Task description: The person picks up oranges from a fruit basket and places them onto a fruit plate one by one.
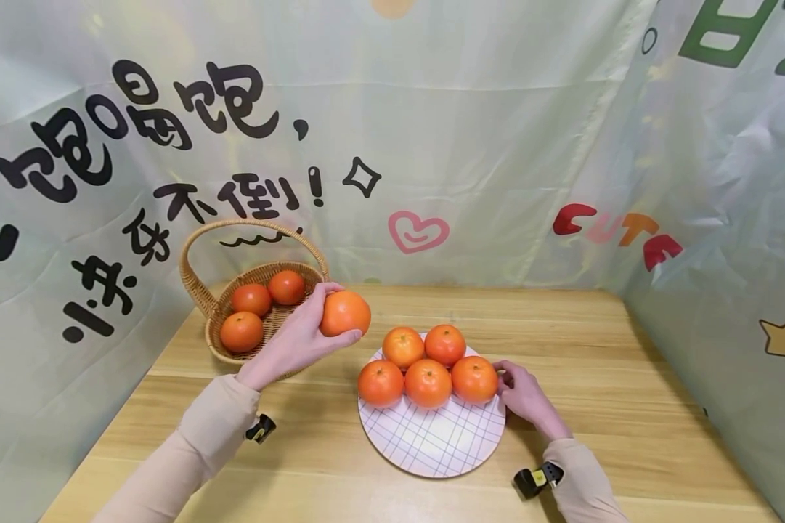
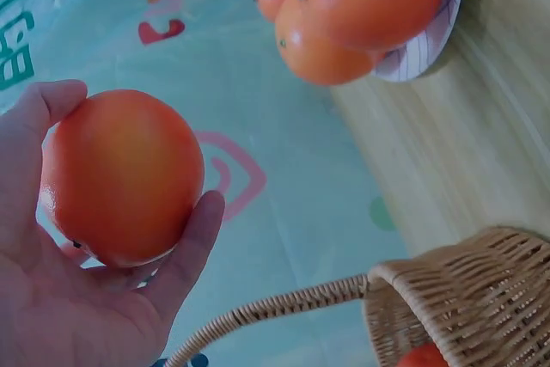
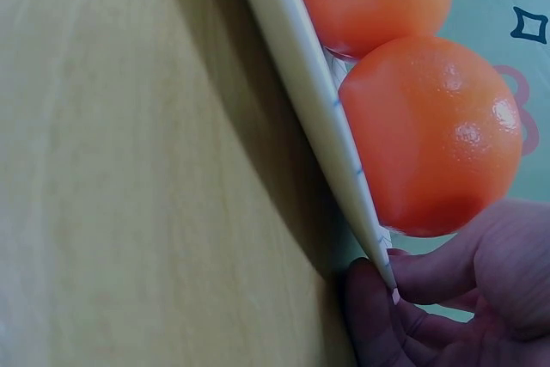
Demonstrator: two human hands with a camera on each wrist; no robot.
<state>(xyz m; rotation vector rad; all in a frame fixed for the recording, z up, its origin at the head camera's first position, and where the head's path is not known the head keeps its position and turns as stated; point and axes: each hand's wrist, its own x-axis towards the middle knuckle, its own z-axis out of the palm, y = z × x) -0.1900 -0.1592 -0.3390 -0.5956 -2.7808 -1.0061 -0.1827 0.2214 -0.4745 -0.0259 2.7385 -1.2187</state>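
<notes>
My left hand (image 1: 301, 334) grips an orange (image 1: 346, 314) in the air, between the wicker basket and the plate. In the left wrist view, thumb and fingers curve round the sides of that fruit. Several more oranges (image 1: 428, 383) sit in two rows on the far half of a round white plate (image 1: 434, 444) with a grid pattern. At the plate's right edge is my right hand (image 1: 526, 394). The right wrist view shows it pinching the plate rim (image 3: 320, 118) between thumb and fingers, close beside the nearest orange (image 3: 430, 139).
The wicker basket (image 1: 276, 319) stands at the back left with three oranges inside and a tall arched handle (image 1: 199, 287). Behind the wooden table (image 1: 529, 319) hangs a printed cloth (image 1: 470, 145), which also runs along both sides.
</notes>
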